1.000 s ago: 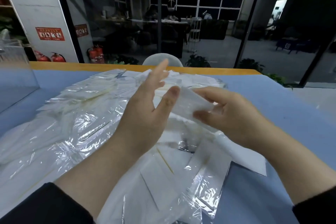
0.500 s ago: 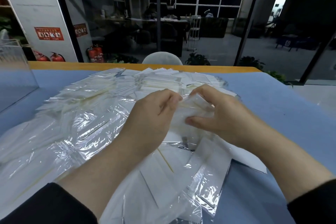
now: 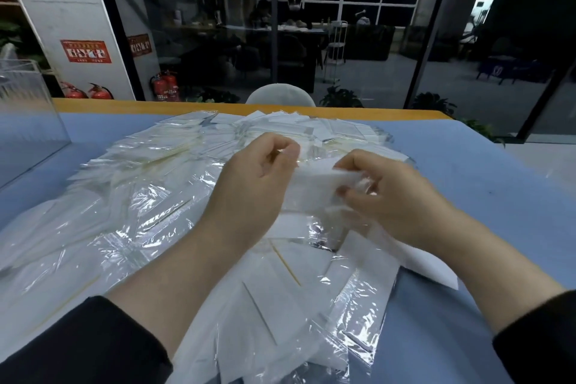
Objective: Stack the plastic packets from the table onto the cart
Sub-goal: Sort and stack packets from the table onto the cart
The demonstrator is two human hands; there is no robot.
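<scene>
While spread wide across blue-covered table w/ orange far edge [image 3: 467, 171], big heap of clear crinkly plastic packets w/ white inserts [image 3: 131, 196] fills most of near & middle surface, reaching from near edge to far side. No cart in view, so can't tell which way the stack has to travel. Clear acrylic box [image 3: 28, 115] at far left edge, well apart from hands.

Raised just above centre of heap: one small white rectangular packet in clear sleeve [image 3: 314, 187], long axis running left-right, spanning between both hands, so equally near each. Left hand [image 3: 249, 184] at its left end, fingers curled, thumb & fingertips seemingly pinching top edge; exact contact partly hidden. Right hand [image 3: 383, 193] at right end, fingers curled round it, thumb underneath, narrow pinch. Probably squaring packet before gathering more.
</scene>
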